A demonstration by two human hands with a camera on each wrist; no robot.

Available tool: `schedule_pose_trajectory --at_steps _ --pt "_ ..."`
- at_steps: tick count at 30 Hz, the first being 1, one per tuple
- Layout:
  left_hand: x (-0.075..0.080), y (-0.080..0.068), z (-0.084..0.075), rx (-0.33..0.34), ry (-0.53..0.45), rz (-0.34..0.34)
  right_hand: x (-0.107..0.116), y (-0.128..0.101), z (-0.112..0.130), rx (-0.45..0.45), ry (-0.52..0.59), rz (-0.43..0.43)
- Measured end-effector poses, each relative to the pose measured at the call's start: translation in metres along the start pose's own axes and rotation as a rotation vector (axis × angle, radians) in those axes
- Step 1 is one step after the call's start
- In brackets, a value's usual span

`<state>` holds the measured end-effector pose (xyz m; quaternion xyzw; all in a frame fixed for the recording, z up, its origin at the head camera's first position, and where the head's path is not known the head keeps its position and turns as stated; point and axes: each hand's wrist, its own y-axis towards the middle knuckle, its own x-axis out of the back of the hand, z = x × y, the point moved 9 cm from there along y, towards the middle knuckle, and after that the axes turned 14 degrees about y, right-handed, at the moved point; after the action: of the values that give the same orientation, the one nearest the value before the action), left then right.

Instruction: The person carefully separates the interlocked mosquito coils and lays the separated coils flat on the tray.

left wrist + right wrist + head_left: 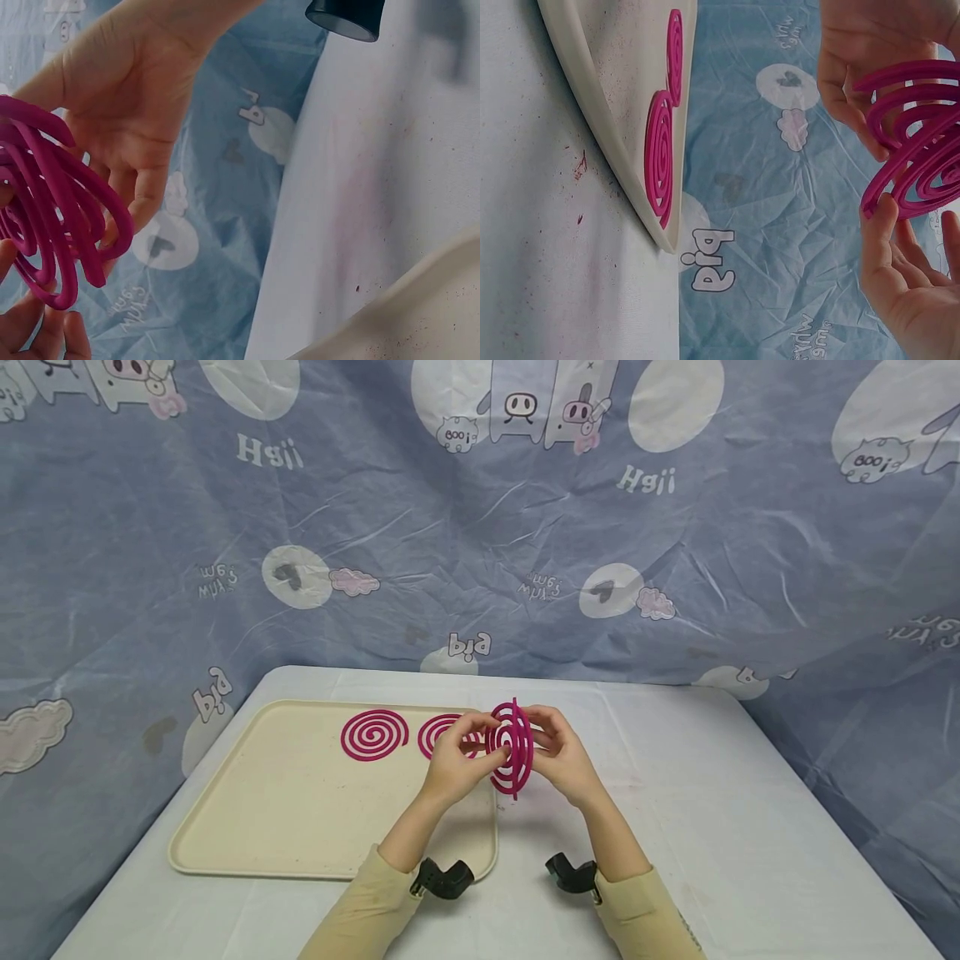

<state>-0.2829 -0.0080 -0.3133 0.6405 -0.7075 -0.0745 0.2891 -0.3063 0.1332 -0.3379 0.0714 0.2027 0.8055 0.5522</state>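
Observation:
Two pink mosquito coils [515,781], set face to face and partly spread apart at an angle, are held up over the tray's right edge between both hands. My left hand [453,768] grips them from the left, its thumb on the near face. From the other side my right hand [564,762] holds them, its fingers partly hidden behind the spirals. In the right wrist view, fingertips of the right hand [900,270] pinch the outer end of one coil [885,176]. The left wrist view shows the spread rings [56,195] close up.
A cream tray [300,827] lies on the white-covered table [675,793]. Along its back edge lie a flat pink coil [373,735] and a second one [422,739], partly covered by the left hand. Small crumbs [580,161] dot the cloth. A patterned curtain [450,527] hangs behind.

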Motion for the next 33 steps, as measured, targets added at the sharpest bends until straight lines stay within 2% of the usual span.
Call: schedule_pose_trajectory --at_steps 9,20,27,33 --pt "0.001 -0.001 -0.005 -0.022 0.038 -0.003 0.001 0.000 -0.001 -0.017 -0.053 0.019" --pt "-0.002 0.001 -0.004 -0.044 0.032 0.055 -0.002 -0.001 0.003 -0.022 -0.042 0.090" --pt "-0.006 0.007 0.026 -0.048 0.104 0.028 0.004 -0.001 0.003 0.003 -0.143 0.091" --pt "-0.003 0.008 0.030 -0.089 0.160 0.052 0.005 -0.001 0.002 0.004 -0.217 0.092"
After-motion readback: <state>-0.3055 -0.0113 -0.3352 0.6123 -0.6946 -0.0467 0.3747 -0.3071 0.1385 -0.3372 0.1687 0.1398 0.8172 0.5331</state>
